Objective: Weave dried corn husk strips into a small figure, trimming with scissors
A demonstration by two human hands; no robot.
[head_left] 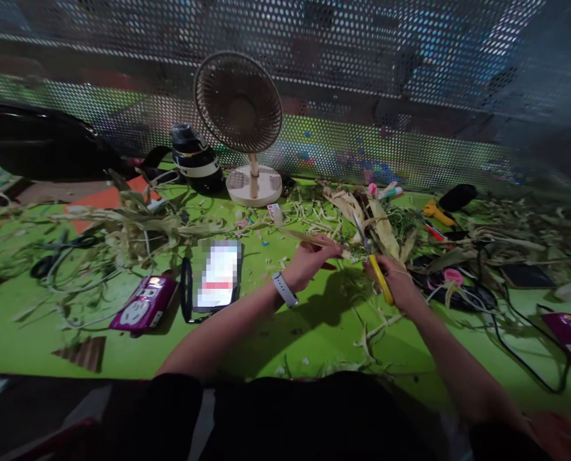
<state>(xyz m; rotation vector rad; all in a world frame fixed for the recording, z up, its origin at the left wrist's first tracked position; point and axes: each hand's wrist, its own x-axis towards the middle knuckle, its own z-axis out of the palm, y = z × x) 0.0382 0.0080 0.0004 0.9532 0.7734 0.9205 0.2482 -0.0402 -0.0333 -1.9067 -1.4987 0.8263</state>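
Observation:
My left hand (310, 259), with a watch (284, 289) on its wrist, pinches a pale strip of dried corn husk (305, 237) over the green table. The strip points to the left, and its other end shows at my fingertips. To the right, my right hand (399, 285) is closed on yellow-handled scissors (380, 279), whose blades point up and away from me. The blades appear parted, a little right of the husk end. Behind them lies a bundle of dried husks (384, 230). Part of the right fingers is hidden by the scissor handle.
A fan (253, 187) and a dark bottle (196, 160) stand at the back before a perforated metal screen (362, 109). A lit phone (218, 275) and a purple power strip (144, 305) are on the left. Husk scraps, cables and a yellow tool (438, 212) lie around.

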